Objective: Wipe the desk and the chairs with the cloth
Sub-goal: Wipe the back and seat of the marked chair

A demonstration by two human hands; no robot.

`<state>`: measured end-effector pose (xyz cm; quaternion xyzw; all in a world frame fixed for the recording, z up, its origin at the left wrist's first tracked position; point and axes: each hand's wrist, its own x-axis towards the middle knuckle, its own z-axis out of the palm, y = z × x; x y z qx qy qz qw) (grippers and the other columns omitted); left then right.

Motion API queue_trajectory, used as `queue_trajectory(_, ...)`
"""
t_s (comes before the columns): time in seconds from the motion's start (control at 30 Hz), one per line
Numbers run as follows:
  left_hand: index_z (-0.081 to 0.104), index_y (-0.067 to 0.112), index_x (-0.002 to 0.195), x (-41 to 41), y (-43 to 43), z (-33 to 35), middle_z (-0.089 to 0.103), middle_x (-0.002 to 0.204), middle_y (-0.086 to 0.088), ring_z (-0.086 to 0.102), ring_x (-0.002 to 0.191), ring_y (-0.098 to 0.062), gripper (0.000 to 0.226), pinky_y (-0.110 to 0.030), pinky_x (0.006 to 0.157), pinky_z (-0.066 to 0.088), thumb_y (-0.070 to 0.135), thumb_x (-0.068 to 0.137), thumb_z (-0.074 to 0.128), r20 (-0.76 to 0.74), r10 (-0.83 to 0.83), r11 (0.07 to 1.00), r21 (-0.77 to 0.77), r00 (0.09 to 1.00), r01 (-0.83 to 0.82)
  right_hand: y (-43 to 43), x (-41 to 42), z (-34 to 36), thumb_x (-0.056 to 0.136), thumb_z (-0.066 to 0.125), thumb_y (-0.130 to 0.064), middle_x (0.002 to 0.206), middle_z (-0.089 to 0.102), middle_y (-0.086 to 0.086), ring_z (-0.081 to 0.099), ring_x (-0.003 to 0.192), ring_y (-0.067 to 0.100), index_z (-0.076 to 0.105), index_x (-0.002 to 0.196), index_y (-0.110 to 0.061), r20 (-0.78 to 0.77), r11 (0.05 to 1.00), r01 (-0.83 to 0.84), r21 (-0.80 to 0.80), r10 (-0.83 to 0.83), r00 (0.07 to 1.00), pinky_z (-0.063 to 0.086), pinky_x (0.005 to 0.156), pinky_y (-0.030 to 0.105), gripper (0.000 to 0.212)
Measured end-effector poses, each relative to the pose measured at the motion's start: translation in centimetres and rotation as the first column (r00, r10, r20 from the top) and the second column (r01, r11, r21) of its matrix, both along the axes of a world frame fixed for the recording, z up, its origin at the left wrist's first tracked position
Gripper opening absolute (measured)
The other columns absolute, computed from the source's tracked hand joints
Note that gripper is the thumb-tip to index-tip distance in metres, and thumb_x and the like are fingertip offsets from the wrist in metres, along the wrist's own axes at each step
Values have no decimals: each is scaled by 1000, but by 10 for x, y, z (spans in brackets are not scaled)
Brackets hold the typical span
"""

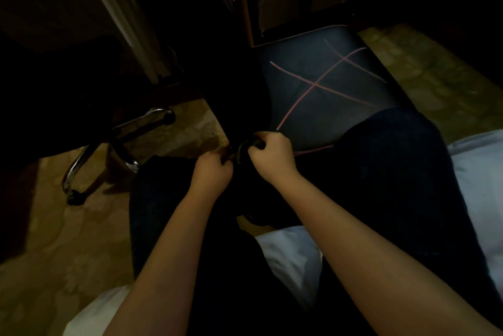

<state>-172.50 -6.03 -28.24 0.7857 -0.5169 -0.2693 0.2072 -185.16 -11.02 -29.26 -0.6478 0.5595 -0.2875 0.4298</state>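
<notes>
1. The left hand (pixel 213 172) and right hand (pixel 272 157) both have their fingers curled tight round a dark bunch, probably the cloth (pixel 243 151), at the chair seat's (pixel 326 82) near corner.
2. Unfold it flat first.
3. Then wipe the seat in overlapping strokes.

The dark padded chair seat (pixel 326 71) crossed with pink lines lies open across its middle and far side; a right knee in dark trousers (pixel 394 150) covers its near right edge; the left hand (pixel 213 169) and right hand (pixel 272 157), bunched on a dark cloth (pixel 243 152), fill the near left corner; mottled tan floor (pixel 190 123) lies bare between them and a swivel chair's chrome star base (pixel 114 145); a brown wooden upright (pixel 243 3) stands behind the seat.
</notes>
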Motion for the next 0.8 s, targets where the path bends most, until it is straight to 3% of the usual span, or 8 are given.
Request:
queue_trajectory(0.13, 65, 0, 119, -8, 6, 14, 67, 98, -18, 61, 99, -33, 31, -27, 60, 41, 0, 93, 47, -169, 155, 969, -168, 973, -183, 1, -1, -17, 84, 57, -5, 107, 70, 15, 65, 101, 30, 68, 117, -7, -48, 995, -39, 90, 43, 998, 55, 83, 37, 35)
queue_trajectory(0.27, 62, 4, 127, -13, 12, 23, 68, 111, -15, 61, 99, -22, 37, -24, 74, 45, -1, 93, 48, -294, 179, 948, -203, 939, -244, 3, 3, -17, 85, 58, -5, 104, 71, 13, 66, 98, 28, 71, 113, -8, -55, 996, -23, 81, 27, 998, 50, 73, 27, 32)
queue_trajectory(0.37, 63, 12, 128, -8, 9, 20, 70, 108, -6, 66, 101, -22, 39, -31, 84, 52, 4, 93, 49, -399, 178, 946, -182, 900, -268, 4, 5, 15, 81, 61, -4, 100, 74, 4, 67, 95, 16, 74, 108, -11, 148, 989, 73, -128, -53, 988, 52, 79, 23, 31)
queue_trajectory(0.47, 63, 13, 128, -5, 8, 18, 70, 109, -6, 66, 102, -22, 40, -37, 88, 55, 7, 91, 47, -415, 171, 946, -186, 894, -267, 0, 5, 36, 82, 62, -2, 104, 73, -2, 65, 97, 6, 73, 112, -10, 314, 972, 83, -218, -10, 949, 49, 84, 11, 33)
queue_trajectory(0.57, 64, 15, 128, -5, 9, 17, 70, 114, -3, 64, 106, -15, 41, -34, 91, 53, 5, 92, 48, -437, 181, 935, -200, 881, -292, 3, 3, 23, 83, 62, -3, 106, 73, 2, 65, 99, 11, 73, 110, -9, 208, 967, 68, -245, -16, 978, 46, 83, 11, 30)
queue_trajectory(0.63, 65, 16, 126, -3, 9, 15, 71, 110, -4, 66, 99, -15, 40, -27, 80, 53, 3, 92, 48, -443, 192, 932, -197, 876, -304, 7, 3, 4, 84, 62, -7, 106, 73, 5, 66, 99, 17, 73, 110, -10, 104, 981, 57, -184, -38, 994, 50, 83, 21, 29)
queue_trajectory(0.7, 65, 16, 126, -2, 8, 13, 72, 103, -7, 67, 89, -18, 40, -21, 69, 49, 1, 93, 47, -441, 206, 930, -189, 873, -315, 9, 3, -8, 84, 61, -9, 105, 73, 6, 67, 99, 21, 73, 111, -11, 42, 994, 35, -103, -31, 999, 52, 82, 26, 29)
queue_trajectory(0.8, 64, 18, 126, -6, 9, 15, 69, 84, -1, 59, 61, -3, 42, -17, 55, 43, 0, 92, 46, -434, 207, 929, -195, 877, -316, 6, 3, -2, 83, 60, -9, 100, 74, 5, 67, 94, 20, 74, 109, -12, 5, 993, 17, -120, -17, 1000, 48, 75, 21, 29)
